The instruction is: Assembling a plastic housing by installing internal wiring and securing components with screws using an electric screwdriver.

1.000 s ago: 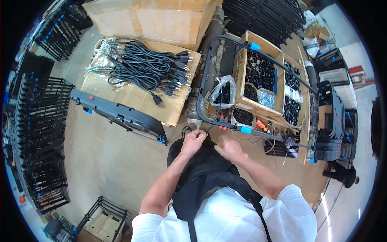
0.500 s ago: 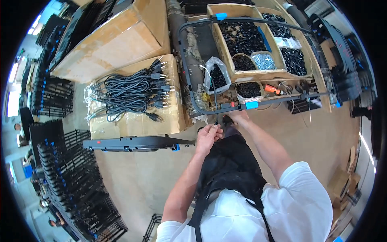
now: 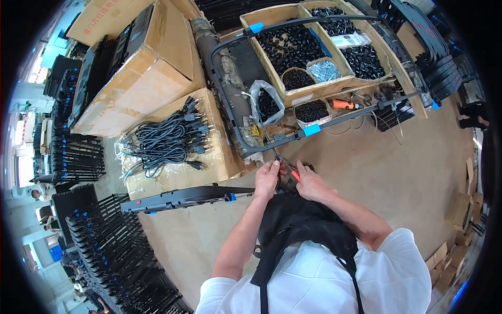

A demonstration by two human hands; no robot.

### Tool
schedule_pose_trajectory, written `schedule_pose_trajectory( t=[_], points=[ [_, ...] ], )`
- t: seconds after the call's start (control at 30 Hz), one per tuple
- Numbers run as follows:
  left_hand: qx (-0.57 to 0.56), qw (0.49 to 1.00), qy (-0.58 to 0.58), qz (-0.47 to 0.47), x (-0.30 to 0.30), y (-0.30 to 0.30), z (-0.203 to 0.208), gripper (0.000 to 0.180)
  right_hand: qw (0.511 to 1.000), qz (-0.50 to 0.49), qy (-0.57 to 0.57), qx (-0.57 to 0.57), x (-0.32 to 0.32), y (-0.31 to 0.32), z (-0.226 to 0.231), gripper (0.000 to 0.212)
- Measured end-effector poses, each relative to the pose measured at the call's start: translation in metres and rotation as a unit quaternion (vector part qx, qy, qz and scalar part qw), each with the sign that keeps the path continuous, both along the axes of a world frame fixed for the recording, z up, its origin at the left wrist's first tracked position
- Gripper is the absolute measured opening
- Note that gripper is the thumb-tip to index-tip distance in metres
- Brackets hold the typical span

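Note:
My left hand [image 3: 268,179] pinches a dark cable [image 3: 275,152] just below the near corner of a large black rectangular frame [image 3: 289,137]. Red-handled pliers [image 3: 296,175] are gripped in my right hand [image 3: 312,186]. Their metal jaws point up and left, close to the cable and my left fingertips; whether they touch it I cannot tell. The cable rises past the frame's near bar and ends in a pale tip beside a clear plastic bag [image 3: 254,110] of small black parts. Blue clips [image 3: 311,130] sit on the frame.
Left of the frame, bundled black power cords [image 3: 164,138] lie on a cardboard box [image 3: 217,159]. A black panel [image 3: 183,198] stands before it. Beyond the near bar are a wooden parts tray [image 3: 308,94], an orange-handled tool [image 3: 345,104] and scissors. Racks of black frames [image 3: 99,251] line the left.
My right hand has come back toward my left hand, now with red-handled pliers in it. My left hand keeps its pinch on the cable. The whole view has turned and shifted a little.

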State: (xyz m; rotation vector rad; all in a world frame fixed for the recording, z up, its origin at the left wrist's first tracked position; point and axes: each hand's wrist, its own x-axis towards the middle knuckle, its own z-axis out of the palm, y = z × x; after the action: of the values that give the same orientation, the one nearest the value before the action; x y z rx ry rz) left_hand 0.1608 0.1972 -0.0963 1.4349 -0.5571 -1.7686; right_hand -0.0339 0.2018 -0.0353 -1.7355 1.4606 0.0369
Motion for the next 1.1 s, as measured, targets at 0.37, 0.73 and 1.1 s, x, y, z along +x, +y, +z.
schedule_pose_trajectory(
  t=[0.37,0.73,1.1],
  points=[
    [0.008,0.997,-0.071,0.038,-0.019,0.002,0.003,0.026,0.993,0.093,-0.011,0.066,-0.014,-0.017,0.02,0.089],
    [-0.09,0.982,-0.163,0.036,-0.017,0.003,-0.004,0.026,0.992,0.109,-0.039,-0.05,-0.028,-0.022,0.029,0.102],
    [-0.345,0.69,-0.634,-0.058,0.031,-0.081,0.077,0.03,0.992,0.029,0.017,-0.124,0.007,0.013,0.035,0.095]
  ],
)
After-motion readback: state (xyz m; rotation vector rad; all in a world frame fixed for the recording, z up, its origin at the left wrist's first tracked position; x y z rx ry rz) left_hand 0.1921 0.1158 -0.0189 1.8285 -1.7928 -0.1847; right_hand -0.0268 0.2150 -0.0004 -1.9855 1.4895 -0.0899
